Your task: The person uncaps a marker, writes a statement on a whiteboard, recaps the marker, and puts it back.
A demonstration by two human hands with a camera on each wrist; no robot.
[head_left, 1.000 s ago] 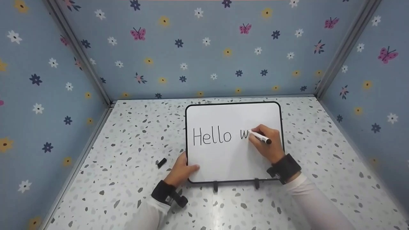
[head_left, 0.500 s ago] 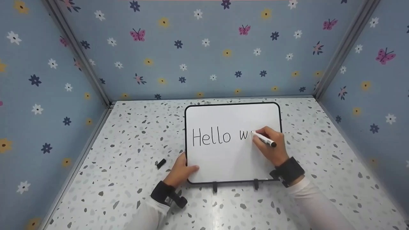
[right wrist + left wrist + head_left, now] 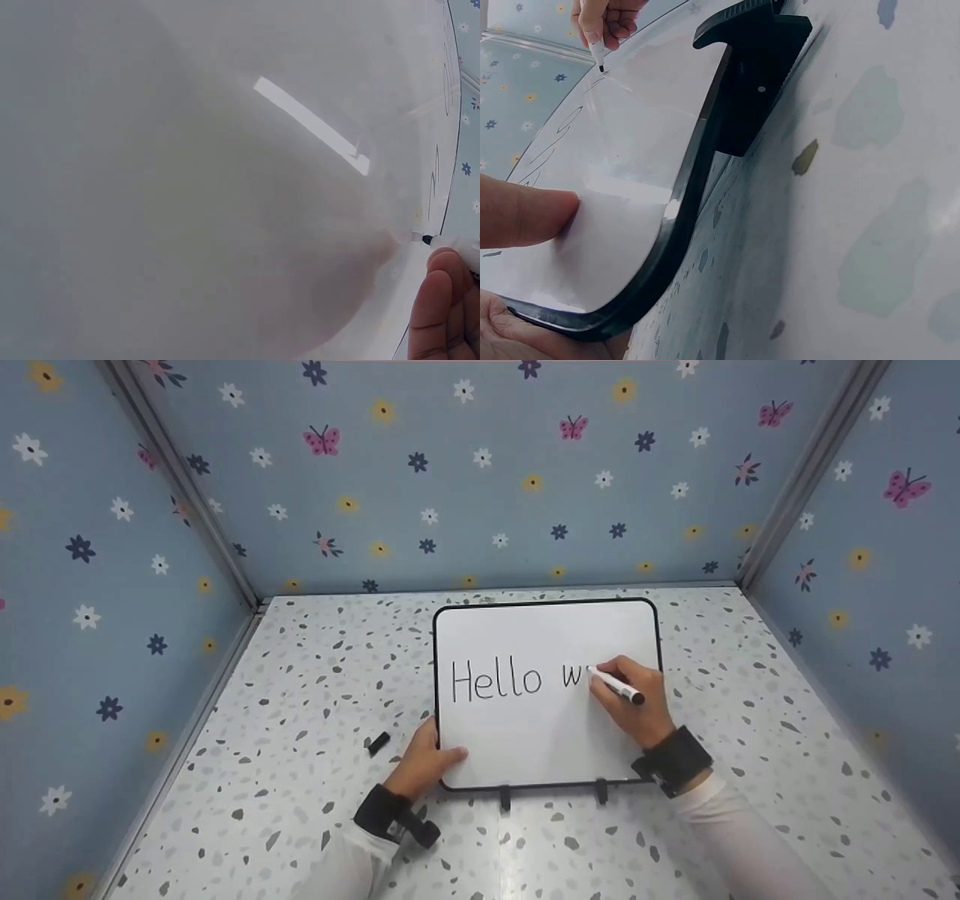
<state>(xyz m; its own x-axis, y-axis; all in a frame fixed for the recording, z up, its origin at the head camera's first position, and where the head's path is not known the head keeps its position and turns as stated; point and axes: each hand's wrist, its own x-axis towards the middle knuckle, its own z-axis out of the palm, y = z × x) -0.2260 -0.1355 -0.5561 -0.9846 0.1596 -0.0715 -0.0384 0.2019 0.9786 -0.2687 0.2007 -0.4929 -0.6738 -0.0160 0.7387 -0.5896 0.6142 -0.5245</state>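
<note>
The left hand [image 3: 424,761] grips the lower left edge of a white rectangular board with rounded corners and a thin black frame [image 3: 517,742], the thumb lying on its white face and the other fingers behind the frame. The right hand [image 3: 637,701] pinches a slim white marker with a black end [image 3: 616,684] over the right half of the board. The marker's black tip [image 3: 427,240] is at the writing surface; whether it touches cannot be told for certain.

Across the board, thin black handwriting [image 3: 496,679] reads "Hello w", followed by a short stroke at the tip, partly hidden by the right hand. Two black brackets [image 3: 505,798] hold the board's lower edge. To the left of the left hand, well apart from the marker, a small black cylindrical cap [image 3: 379,743] lies on the white bench with grey speckles [image 3: 300,780].

Each wrist wears a black strap [image 3: 679,760], with white sleeves [image 3: 750,832] behind. Pale blue panels printed with flowers and pink butterflies [image 3: 480,502] enclose the bench at the back and both sides, with grey metal strips [image 3: 191,495] at the corners.
</note>
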